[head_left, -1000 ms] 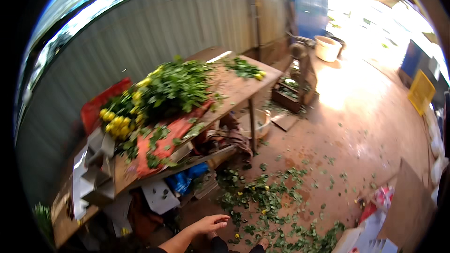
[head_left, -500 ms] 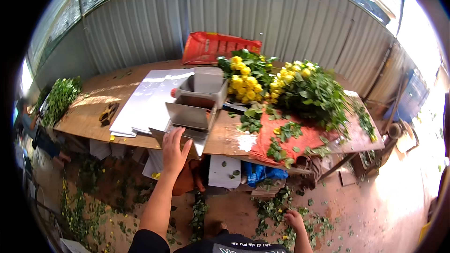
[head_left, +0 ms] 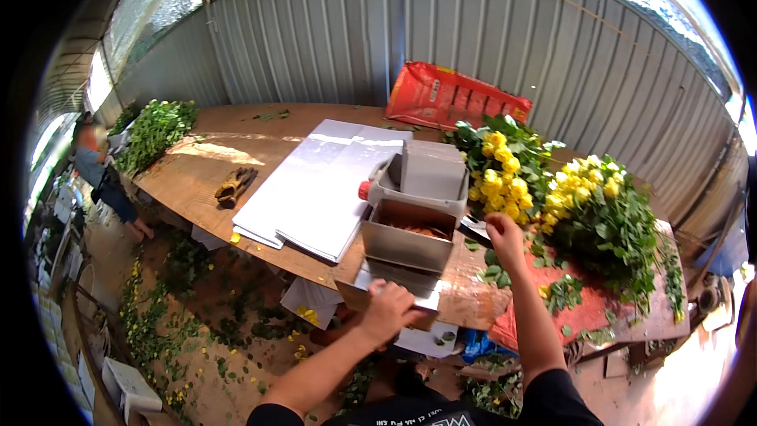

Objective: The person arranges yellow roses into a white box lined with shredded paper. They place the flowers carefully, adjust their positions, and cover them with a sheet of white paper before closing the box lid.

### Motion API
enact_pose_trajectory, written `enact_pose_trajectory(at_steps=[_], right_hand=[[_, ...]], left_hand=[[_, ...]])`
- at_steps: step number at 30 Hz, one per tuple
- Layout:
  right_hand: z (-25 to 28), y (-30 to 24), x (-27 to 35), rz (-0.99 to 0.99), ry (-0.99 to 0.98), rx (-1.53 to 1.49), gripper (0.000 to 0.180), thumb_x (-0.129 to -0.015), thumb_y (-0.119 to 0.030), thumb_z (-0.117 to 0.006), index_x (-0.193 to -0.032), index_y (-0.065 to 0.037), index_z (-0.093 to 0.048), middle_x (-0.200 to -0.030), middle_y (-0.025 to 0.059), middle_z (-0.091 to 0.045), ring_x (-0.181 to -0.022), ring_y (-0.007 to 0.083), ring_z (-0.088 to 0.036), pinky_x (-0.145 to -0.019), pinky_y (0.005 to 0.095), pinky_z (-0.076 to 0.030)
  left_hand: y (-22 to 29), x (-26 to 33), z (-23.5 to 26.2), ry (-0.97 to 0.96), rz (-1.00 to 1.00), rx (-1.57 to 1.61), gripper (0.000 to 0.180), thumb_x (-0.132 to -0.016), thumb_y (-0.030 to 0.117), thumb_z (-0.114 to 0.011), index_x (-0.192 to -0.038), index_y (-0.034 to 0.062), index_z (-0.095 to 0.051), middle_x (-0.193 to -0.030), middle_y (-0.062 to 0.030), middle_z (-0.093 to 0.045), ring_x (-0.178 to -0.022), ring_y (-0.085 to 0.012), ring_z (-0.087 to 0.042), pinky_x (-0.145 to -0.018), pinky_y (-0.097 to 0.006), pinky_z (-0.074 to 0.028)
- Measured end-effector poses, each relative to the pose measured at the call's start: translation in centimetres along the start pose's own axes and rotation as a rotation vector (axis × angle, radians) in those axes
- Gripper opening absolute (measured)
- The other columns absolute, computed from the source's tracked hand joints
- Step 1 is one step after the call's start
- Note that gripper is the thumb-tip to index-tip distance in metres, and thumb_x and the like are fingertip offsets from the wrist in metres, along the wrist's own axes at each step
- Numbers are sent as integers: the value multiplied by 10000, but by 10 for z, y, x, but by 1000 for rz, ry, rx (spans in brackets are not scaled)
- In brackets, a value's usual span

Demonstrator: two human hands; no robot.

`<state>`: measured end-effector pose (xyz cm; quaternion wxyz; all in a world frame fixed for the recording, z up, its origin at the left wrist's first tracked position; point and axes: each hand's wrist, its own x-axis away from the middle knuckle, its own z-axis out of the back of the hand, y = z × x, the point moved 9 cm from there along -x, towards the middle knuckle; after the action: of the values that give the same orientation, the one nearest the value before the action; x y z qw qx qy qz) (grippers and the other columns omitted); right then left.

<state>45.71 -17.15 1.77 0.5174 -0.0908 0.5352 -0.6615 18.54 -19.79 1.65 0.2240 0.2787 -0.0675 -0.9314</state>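
Observation:
My left hand is closed over the near edge of a sheet-metal holder, whose open section has reddish-brown stuff inside. My right hand reaches over the table with its fingers pinched together. Just left of those fingertips lies a flat black-and-white item, too small to name; whether the fingers grip it is hidden. Beyond the right hand, bunches of yellow roses and more yellow roses lie with their leafy stems. Behind the holder stands a grey plastic container with a red cap.
White sheets are stacked left of the holder, and a brown-and-black glove lies farther left. A red bag leans against the corrugated wall. Red cloth carries loose leaves. Another person stands far left by greenery.
My right hand has risen from low beside my body to the table near the roses. My left hand now curls over the holder's near edge. The view has shifted left.

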Motion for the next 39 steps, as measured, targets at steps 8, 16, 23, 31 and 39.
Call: enact_pose_trajectory(at_steps=[8,16,23,31,39], right_hand=[[-112,17,-184,42,-154,720,627,-568,-223,-763,-1110,-160,-454,-1147,63,-427,-1086,285,-404,-819,480,-395],[-108,42,-226,199,-280,665,350,-553,-162,-732,-857,-64,-590,-829,122,-596,-804,310,-568,-696,385,-448],[-74,34,-216,330,-379,371,255,-728,-107,-600,-969,-30,-561,-944,121,-550,-871,254,-534,-745,329,-438],[-102,10,-214,188,-364,611,236,-794,-145,-615,-1009,-48,-600,-975,106,-619,-923,215,-561,-796,306,-449],[-23,-17,-207,59,-28,143,360,-824,-185,-584,-1099,37,-519,-1054,180,-557,-922,254,-523,-807,356,-423]], left_hand=[[14,-8,2,-76,87,326,212,-765,297,-604,-827,99,-562,-865,-41,-548,-855,-206,-516,-855,-408,-308],[-160,18,113,456,376,81,233,-798,93,-512,-1017,23,-554,-955,-124,-587,-894,-295,-549,-796,-366,-424],[-441,97,24,-184,887,-460,510,-783,132,-461,-1268,45,-329,-1343,-135,-266,-1240,-249,-258,-965,-479,-257],[-470,112,-2,-314,519,-707,248,-759,110,-493,-962,-18,-554,-990,-138,-572,-913,-215,-533,-822,-340,-374],[-457,95,18,-767,155,-519,140,-747,112,-500,-806,39,-604,-784,-111,-614,-769,-261,-592,-674,-372,-459]])
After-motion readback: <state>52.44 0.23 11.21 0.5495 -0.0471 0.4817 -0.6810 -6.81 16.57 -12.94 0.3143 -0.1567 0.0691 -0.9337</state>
